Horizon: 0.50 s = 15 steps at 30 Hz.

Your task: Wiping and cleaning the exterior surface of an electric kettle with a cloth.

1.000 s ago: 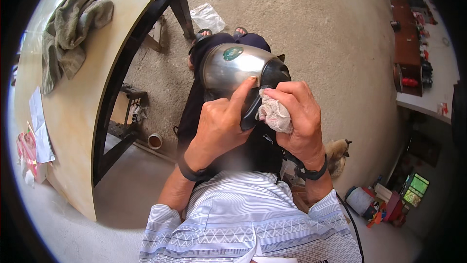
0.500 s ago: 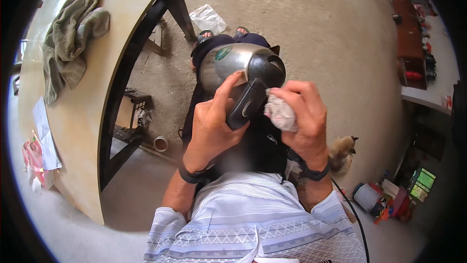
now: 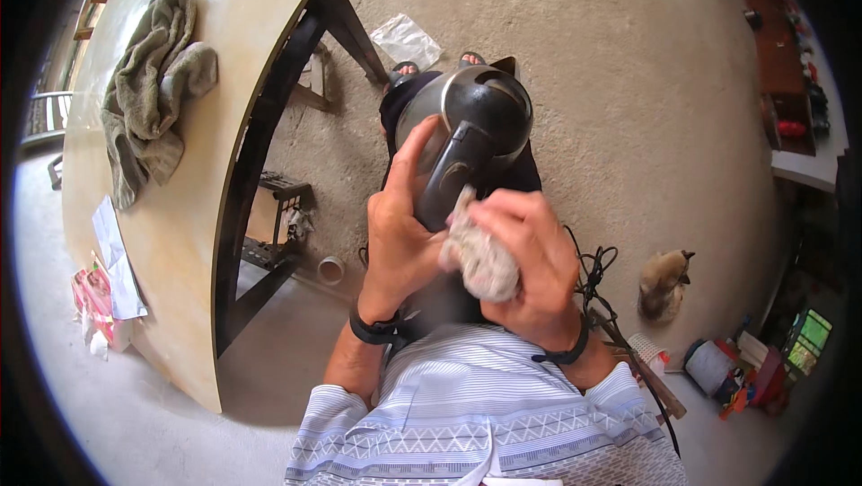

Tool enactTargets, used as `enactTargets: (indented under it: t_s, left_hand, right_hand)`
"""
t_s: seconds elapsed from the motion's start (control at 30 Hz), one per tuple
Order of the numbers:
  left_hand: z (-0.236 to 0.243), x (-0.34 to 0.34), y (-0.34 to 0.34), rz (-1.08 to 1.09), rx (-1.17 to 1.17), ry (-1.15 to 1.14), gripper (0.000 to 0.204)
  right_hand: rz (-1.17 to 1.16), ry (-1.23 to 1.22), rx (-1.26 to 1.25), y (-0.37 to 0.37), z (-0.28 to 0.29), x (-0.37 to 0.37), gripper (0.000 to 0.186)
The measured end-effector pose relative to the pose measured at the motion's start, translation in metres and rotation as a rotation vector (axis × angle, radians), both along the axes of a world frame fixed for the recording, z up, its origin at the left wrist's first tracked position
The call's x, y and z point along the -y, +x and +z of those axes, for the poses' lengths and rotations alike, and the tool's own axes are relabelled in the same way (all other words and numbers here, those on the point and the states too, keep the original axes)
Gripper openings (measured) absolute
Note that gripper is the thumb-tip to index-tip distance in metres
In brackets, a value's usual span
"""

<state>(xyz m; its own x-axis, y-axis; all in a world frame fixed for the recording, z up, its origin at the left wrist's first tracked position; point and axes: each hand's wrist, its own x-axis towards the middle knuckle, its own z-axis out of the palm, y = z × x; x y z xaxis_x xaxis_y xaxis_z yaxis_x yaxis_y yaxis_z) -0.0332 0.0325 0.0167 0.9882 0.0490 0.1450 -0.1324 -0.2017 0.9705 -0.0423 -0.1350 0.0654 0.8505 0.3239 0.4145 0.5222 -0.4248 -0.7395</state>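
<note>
An electric kettle (image 3: 492, 118) with a shiny steel body, a black end and a black handle lies tilted over my lap. My left hand (image 3: 400, 230) grips it by the handle, the index finger stretched along the steel body and the thumb near the handle's lower end. In my right hand (image 3: 539, 257) is a crumpled, off-white cloth (image 3: 488, 263), bunched up in the closed fingers. The cloth sits right by the lower end of the handle; whether it touches there I cannot tell.
At the left stands a table (image 3: 193, 243) with a grey-green towel (image 3: 153, 82) and papers on it. A cat (image 3: 663, 284) sits on the floor at the right, near black cables (image 3: 594, 275). Beyond my feet lies a plastic sheet (image 3: 406, 40).
My right hand with the cloth has moved down and left, from beside the handle to its lower end. The kettle has turned, showing more of its black end.
</note>
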Motion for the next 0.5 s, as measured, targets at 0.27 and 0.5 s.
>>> enactTargets:
  t_s: [0.27, 0.5]
  left_hand:
    - [0.011, 0.006, 0.000, -0.049, -0.122, -0.009, 0.095]
    - [0.002, 0.002, 0.001, -0.025, 0.041, -0.007, 0.092]
  right_hand:
    - [-0.180, -0.026, 0.002, 0.040, -0.003, 0.011, 0.049]
    - [-0.109, -0.073, 0.036, 0.026, 0.002, 0.001, 0.050]
